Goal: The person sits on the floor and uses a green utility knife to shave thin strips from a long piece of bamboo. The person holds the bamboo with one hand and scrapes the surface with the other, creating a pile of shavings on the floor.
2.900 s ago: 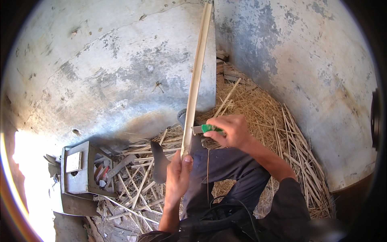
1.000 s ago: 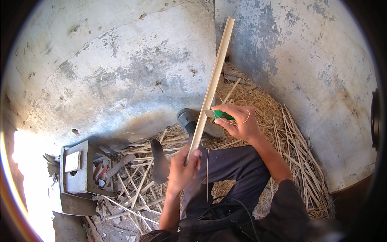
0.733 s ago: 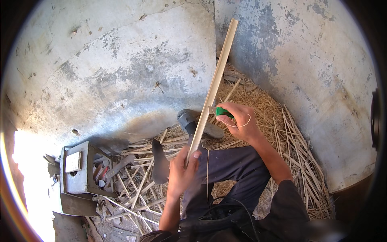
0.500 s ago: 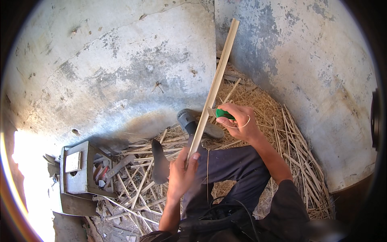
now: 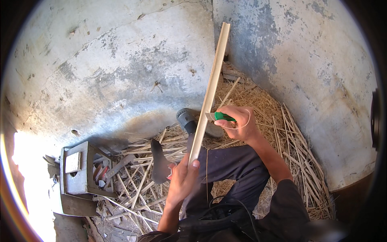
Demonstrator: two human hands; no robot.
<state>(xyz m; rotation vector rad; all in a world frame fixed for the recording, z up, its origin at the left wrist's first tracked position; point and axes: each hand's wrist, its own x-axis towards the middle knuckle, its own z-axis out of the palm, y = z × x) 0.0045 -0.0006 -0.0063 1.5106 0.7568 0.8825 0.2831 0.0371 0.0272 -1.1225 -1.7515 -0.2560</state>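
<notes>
A long pale split bamboo piece [image 5: 215,76], channel-shaped along its length, slants up and away from my lap. Its near end is gripped in my left hand [image 5: 183,180], fingers wrapped round it. My right hand [image 5: 243,124] is closed on a green-handled knife [image 5: 224,117]. The blade meets the right edge of the bamboo about midway along. A thin pale loop of strand curves around the right hand's fingers; I cannot tell what it is. Something small and red shows beside my left fingers.
My dark-trousered leg [image 5: 229,163] lies below the bamboo. Split sticks [image 5: 304,161] and a heap of straw-like shavings [image 5: 258,94] cover the floor. A wooden box [image 5: 76,177] with odds and ends sits at left. Peeling walls [image 5: 133,80] meet behind.
The bamboo's far end has swung left and its near end slid slightly down. The knife blade stays at its edge, slightly lower. A red patch now shows beside my left fingers.
</notes>
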